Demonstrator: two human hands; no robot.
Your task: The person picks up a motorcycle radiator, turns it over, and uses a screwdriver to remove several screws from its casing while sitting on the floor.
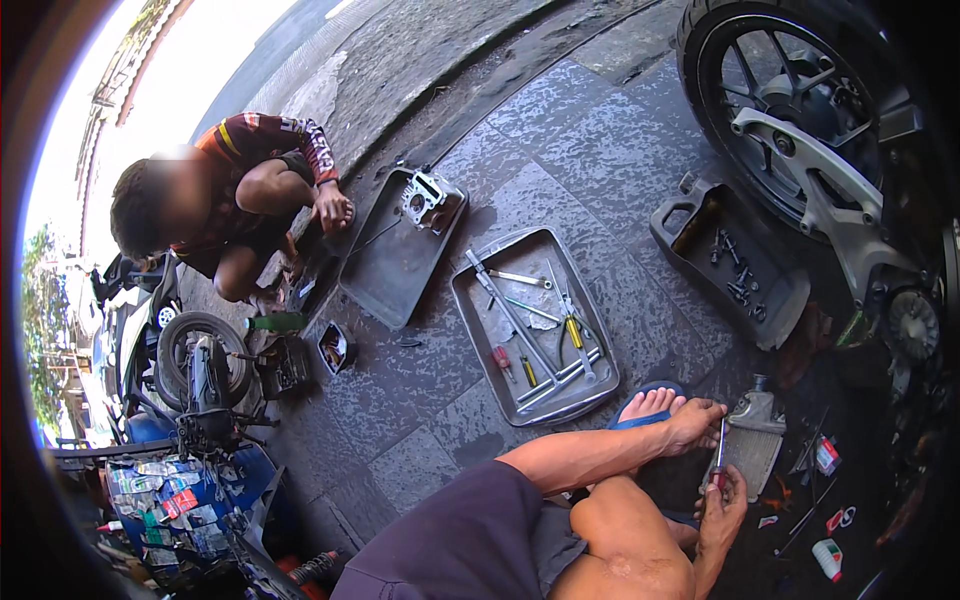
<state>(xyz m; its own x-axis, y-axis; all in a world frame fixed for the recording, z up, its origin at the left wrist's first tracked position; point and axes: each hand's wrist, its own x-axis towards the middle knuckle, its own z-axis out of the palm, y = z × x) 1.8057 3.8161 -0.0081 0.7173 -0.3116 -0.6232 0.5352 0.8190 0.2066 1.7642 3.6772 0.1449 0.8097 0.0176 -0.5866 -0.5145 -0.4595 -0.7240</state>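
My right hand (722,505) grips the red handle of a screwdriver (719,478), its thin metal shaft pointing away from me. At the far end of the shaft, the bent fingers of my left hand (692,424) close together; what they hold is too small to make out. Right beside both hands is a small grey radiator (752,450) with a finned face and a capped neck. The shaft runs along the radiator's left edge. Below my left hand shows my foot in a blue sandal (650,408).
A tray of tools (462,310) lies ahead. Beyond it, another tray (385,300) holds a metal engine part (428,200). A cut-open container (790,325) with bolts sits beside a motorcycle wheel (700,70). Another person (260,150) squats at left. Small bottle (828,560) lies at right.
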